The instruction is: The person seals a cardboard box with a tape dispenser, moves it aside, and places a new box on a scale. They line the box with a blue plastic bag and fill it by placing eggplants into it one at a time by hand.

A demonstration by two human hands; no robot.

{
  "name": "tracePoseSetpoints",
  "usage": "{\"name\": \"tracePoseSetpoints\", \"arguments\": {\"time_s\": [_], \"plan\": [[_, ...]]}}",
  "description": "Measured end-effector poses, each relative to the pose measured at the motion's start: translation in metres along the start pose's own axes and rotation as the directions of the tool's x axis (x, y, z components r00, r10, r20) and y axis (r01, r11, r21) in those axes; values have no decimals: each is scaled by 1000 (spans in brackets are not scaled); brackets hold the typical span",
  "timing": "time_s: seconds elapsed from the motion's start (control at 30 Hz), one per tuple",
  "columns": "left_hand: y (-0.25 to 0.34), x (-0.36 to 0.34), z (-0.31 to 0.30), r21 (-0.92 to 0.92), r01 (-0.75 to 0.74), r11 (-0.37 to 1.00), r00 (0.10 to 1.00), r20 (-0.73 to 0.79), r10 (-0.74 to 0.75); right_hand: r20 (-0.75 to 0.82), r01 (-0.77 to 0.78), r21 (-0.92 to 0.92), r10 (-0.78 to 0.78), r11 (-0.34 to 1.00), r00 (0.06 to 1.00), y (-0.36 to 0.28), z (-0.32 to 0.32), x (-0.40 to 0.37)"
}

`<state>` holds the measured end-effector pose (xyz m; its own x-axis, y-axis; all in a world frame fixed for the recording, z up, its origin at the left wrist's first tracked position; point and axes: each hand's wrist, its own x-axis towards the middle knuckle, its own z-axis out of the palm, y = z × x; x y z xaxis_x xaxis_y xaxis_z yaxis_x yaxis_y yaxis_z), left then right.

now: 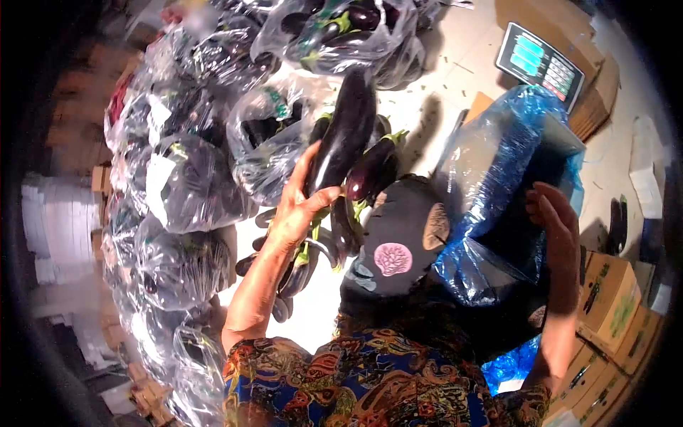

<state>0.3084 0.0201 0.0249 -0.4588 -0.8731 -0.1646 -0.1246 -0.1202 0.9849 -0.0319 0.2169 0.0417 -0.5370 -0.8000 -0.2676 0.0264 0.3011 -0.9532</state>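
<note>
My left hand [293, 213] is closed round the lower end of a large, dark, glossy eggplant [352, 117], thumb on one side and fingers on the other. Beneath it lies a loose heap of eggplants, one with a green stem [375, 167] close beside my thumb. On the right, my right hand [555, 213] hovers over a box lined with a blue plastic bag [473, 192]. Its fingers are loosely bent and apart, with nothing visible in them. Shadow hides what lies inside the blue bag.
Clear plastic bags of eggplants [196, 188] are stacked along the left, and another full bag [334, 43] sits at the top. A digital scale display [539, 65] stands behind the blue bag. Cardboard boxes [608, 299] are at the right. My knee [398, 235] is between heap and box.
</note>
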Motion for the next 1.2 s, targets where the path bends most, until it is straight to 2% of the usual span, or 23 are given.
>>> {"name": "tracePoseSetpoints", "arguments": {"time_s": [0.13,0.2,0.27,0.3,0.33,0.37,0.4,0.43,0.47,0.53,0.57,0.6,0.63,0.67,0.73,0.77,0.8,0.87,0.93,1.03,1.13,1.17,1.2], "plan": [[-73,-10,-39,-82,231,970,960,-144,-240,51,-49,-148,57,988,997,31,3,9],[-114,-4,-45,76,247,966,959,-162,-233,140,-30,-229,63,973,988,36,7,16],[-129,8,-32,-34,172,984,976,-130,-175,230,2,-289,68,957,971,41,8,21],[-144,18,-27,-69,49,996,990,-129,-58,130,-5,-91,17,996,991,54,15,17],[-145,27,-19,34,71,997,980,-188,-63,173,-7,-218,45,976,984,57,17,17],[-167,44,-16,234,-121,965,963,-208,171,213,2,-340,75,940,974,60,18,19],[-142,50,-12,286,184,940,964,-239,-116,247,17,-454,108,891,963,63,17,24],[-165,61,-11,437,0,899,952,-275,133,274,37,-559,142,829,951,66,13,29],[-187,69,-11,585,-163,794,889,-262,375,290,61,-654,176,754,941,71,6,34],[-196,61,-5,607,-191,771,839,-307,449,323,139,-757,180,639,929,87,-22,38],[-173,45,-5,572,-185,799,838,-333,433,347,190,-772,150,607,926,99,-40,38],[-196,31,-13,497,-169,851,860,-348,373,387,268,-724,53,636,920,126,-71,38],[-190,12,-22,537,-122,835,860,-363,360,343,216,-662,35,717,939,130,-76,37],[-200,-26,-48,583,40,811,864,-428,265,299,170,-587,17,792,954,134,-81,35],[-237,-68,-98,826,160,540,874,-373,312,237,103,-584,48,805,970,128,-85,38],[-243,-84,-121,841,254,478,889,-398,227,225,84,-616,73,783,972,119,-81,39],[-247,-102,-139,807,391,443,890,-454,41,225,78,-658,97,749,970,112,-74,41],[-296,-141,-179,831,479,283,875,-479,-72,247,95,-732,132,675,960,94,-54,46],[-279,-146,-181,859,466,211,884,-462,-70,269,126,-778,145,616,952,80,-32,46],[-292,-138,-193,847,488,210,873,-473,-120,307,174,-797,141,578,941,69,-12,42],[-282,-134,-203,852,424,308,905,-412,-106,359,231,-795,127,561,925,59,-9,34],[-278,-133,-207,869,353,346,931,-361,-43,361,231,-797,133,558,923,54,-10,29],[-252,-127,-201,853,312,418,944,-328,-35,346,206,-801,153,561,926,50,-12,26]]}}
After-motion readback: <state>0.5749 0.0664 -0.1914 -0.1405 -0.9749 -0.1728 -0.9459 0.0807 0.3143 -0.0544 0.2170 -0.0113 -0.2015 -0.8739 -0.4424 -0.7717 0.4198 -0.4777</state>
